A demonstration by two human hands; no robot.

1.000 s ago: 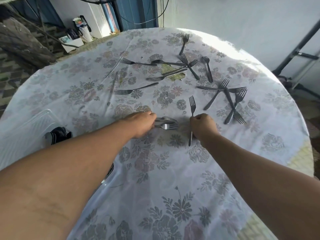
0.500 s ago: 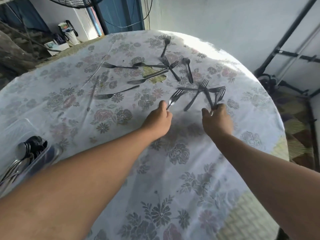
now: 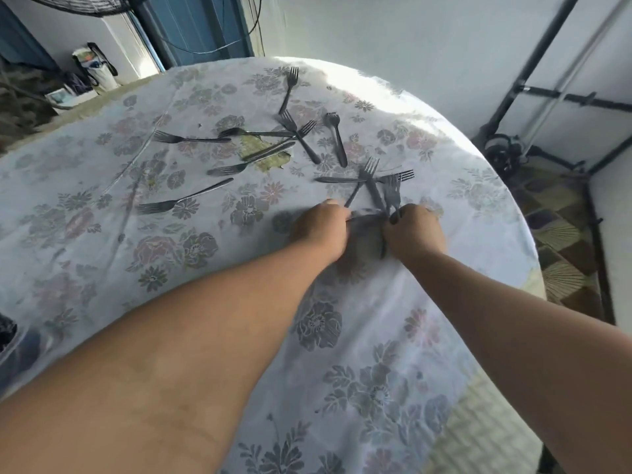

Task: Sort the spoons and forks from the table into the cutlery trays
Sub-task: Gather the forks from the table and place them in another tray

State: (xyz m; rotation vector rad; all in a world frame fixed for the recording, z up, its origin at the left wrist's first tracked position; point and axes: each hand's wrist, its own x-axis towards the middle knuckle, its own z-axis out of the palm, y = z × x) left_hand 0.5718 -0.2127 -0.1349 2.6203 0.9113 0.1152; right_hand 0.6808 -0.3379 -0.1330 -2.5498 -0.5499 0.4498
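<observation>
Several dark metal forks lie scattered on the round table's floral cloth (image 3: 205, 268); one lone fork (image 3: 181, 201) is at mid left and another fork (image 3: 290, 88) is at the far side. A crossed cluster of forks (image 3: 371, 177) lies just beyond my hands. My left hand (image 3: 319, 230) is curled at the near end of that cluster and grips forks whose handles stick out to its right. My right hand (image 3: 413, 230) grips a few forks (image 3: 392, 196), tines up and away from me. A cutlery tray (image 3: 13, 343) shows only as a sliver at the left edge.
The table's right edge (image 3: 523, 241) drops off close to my right hand. A black metal frame (image 3: 533, 94) stands against the wall on the right. A blue door (image 3: 201, 25) and a bag (image 3: 97, 70) lie beyond the far side.
Both hands moved from the near forks out to the crossed cluster on the right and came closer together. My view swung right, so the tray slid almost out of sight.
</observation>
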